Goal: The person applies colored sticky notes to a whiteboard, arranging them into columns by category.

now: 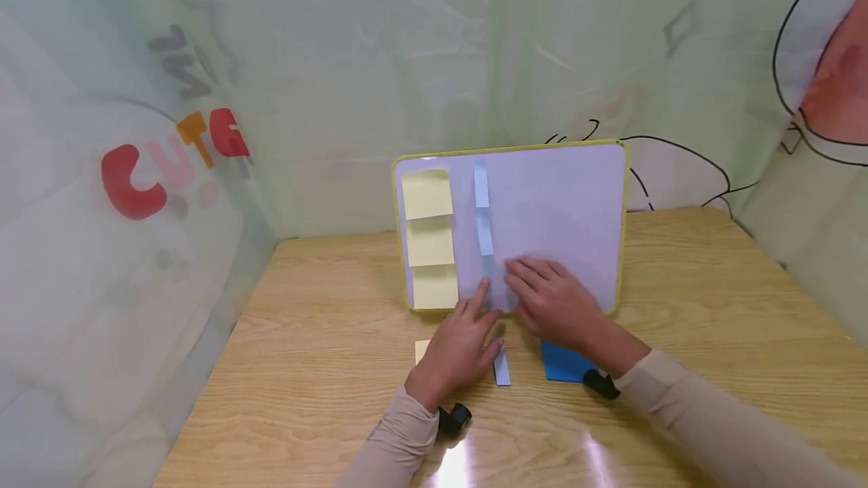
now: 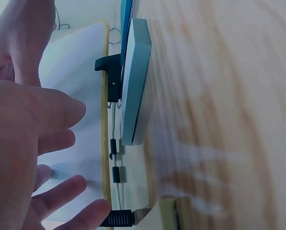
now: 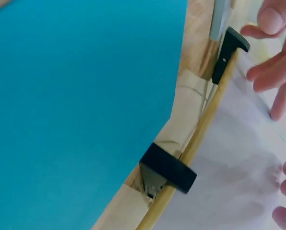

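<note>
A whiteboard [image 1: 556,209] with a yellow frame leans upright on the table. Down its left side runs a column of three yellow sticky notes [image 1: 431,239], and beside them a column of narrow light-blue sticky strips [image 1: 483,230]. My left hand [image 1: 457,345] touches the lowest strip [image 1: 487,265] with an extended index finger; its other fingers are spread and loosely bent. To the right of that strip, the fingertips of my right hand [image 1: 552,300] rest against the board, fingers fairly straight. Neither hand grips anything.
Below the board lie a pad of light-blue strips [image 1: 502,367], a partly hidden yellow pad [image 1: 421,351] and a blue pad [image 1: 564,362]. Black clips [image 3: 167,167] hold the board's lower edge. A printed sheet [image 1: 325,96] hangs behind the wooden table [image 1: 305,367].
</note>
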Motion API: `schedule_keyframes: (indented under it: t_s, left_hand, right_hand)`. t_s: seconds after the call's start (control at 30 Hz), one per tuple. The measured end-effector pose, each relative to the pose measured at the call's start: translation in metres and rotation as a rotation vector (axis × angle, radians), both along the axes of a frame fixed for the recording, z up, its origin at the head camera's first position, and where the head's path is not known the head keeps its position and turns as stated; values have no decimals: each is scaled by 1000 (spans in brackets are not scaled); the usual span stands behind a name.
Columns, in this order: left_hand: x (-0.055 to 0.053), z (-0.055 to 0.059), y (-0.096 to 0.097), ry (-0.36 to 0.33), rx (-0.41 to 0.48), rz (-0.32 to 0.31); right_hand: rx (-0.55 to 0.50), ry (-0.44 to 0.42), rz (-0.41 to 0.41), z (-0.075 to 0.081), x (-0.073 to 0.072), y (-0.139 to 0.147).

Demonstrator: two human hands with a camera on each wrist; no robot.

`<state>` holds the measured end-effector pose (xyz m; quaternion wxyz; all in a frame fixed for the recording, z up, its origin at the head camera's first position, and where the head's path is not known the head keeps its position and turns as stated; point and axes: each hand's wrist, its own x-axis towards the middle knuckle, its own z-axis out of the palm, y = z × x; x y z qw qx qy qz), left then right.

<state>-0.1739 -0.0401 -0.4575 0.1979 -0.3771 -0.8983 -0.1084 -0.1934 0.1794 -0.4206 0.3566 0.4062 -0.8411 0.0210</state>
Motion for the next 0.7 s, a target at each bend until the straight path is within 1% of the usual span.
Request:
schedule_keyframes:
  t_s: [0.07,0.2,0.3,0.4,0.47,0.57,0.7]
  left_hand:
    - [0,0,0,-2,17,1]
    - [1,0,0,-12,47,4]
    - [2,1,1,-21,62,2]
    - [3,1,2,-10,73,-6]
    - [4,1,3,-5,83,-19]
    - [5,2,5,-4,88,-47]
    - [7,2,7,-31,71,-82]
  right_hand:
    - [-42,-13,13,0,3,2]
    - [-89,-14,15,0,7,7]
    - [-140,-35,15,-1,11,10]
    - [-212,-97,19,-2,17,12]
    - [-256,-150,6,-3,22,14]
    - [-313,-237,-36,-4,30,17]
    - [-373,-333,-102,-4,41,23]
